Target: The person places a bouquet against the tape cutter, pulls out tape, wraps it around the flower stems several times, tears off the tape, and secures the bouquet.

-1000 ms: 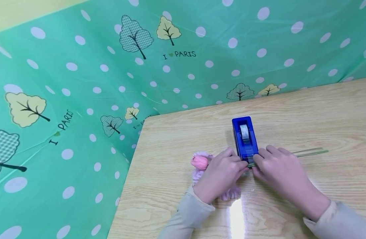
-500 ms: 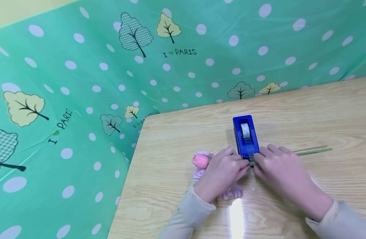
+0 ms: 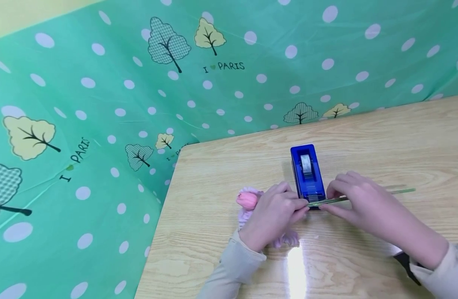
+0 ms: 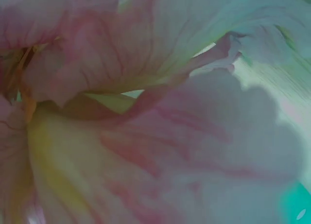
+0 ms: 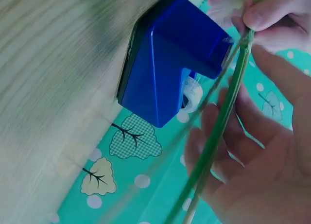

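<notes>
My left hand [image 3: 275, 214] pinches the green stems [image 3: 328, 202] of several flowers just below their heads. A pink tulip [image 3: 247, 200] and ruffled lilac petals [image 3: 289, 238] show around that hand. Large pale pink petals [image 4: 160, 151] fill the left wrist view and hide the fingers. My right hand [image 3: 375, 211] is at the stems, its thumb and fingers apart and loosely bent. In the right wrist view the stems [image 5: 221, 122] pass in front of its fingers. Something shiny like clear tape [image 5: 248, 37] is on them beside the left fingertips. A blue tape dispenser [image 3: 307, 174] stands just behind.
The wood-grain table [image 3: 214, 178] lies under everything. A green patterned cloth [image 3: 229, 95] covers the walls behind and at the left. A white tape roll [image 5: 193, 95] sits in the dispenser. A black strap [image 3: 406, 268] shows at the right cuff.
My right hand has moved right, its thumb and fingers spreading away from the dispenser's front, so more stem shows between the hands. My left hand keeps its pinch, shifted slightly left. The dispenser stays put.
</notes>
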Motion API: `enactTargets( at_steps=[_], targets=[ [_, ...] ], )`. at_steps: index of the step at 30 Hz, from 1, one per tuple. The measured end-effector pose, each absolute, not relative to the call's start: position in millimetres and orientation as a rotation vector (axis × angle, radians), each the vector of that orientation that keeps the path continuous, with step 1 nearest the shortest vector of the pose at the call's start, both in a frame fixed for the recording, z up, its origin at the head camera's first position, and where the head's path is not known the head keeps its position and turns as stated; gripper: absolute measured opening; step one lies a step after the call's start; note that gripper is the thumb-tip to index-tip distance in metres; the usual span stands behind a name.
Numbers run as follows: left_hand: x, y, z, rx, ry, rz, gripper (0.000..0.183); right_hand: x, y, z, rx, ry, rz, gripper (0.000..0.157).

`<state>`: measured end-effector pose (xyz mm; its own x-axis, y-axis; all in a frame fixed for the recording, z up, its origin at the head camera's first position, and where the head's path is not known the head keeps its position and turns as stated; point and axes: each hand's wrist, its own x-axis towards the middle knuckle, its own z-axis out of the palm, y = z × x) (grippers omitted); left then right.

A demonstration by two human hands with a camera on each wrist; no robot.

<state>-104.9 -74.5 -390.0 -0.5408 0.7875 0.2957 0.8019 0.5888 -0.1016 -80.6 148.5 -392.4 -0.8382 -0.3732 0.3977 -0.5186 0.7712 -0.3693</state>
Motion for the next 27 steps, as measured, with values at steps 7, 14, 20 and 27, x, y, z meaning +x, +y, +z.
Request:
enactTargets(
  at_steps=[7, 14, 20, 27],
  targets=[
    [-104.1, -74.8, -387.9, -1.288, -2.528, -0.01, 0.012, -80.6, 152.7, -390.8, 0.669, -2.817, 0.721, 0.007],
    [-105.5, -75.1, -387.5, -1.302, -2.516, 0.036, 0.013, -83.2, 154.0, -393.8, 0.698, -2.813, 0.724, 0.004],
    [-106.2, -75.9, -387.5, -1.305, -2.496, 0.045, 0.013, -85.5, 154.9, -399.8, 0.747, -2.78, 0.821, 0.005],
    [-106.8, -76.5, -387.5, -1.304, -2.492, 0.051, 0.013, -86.2, 154.9, -400.3, 0.768, -2.819, 0.925, 0.004]
  ],
)
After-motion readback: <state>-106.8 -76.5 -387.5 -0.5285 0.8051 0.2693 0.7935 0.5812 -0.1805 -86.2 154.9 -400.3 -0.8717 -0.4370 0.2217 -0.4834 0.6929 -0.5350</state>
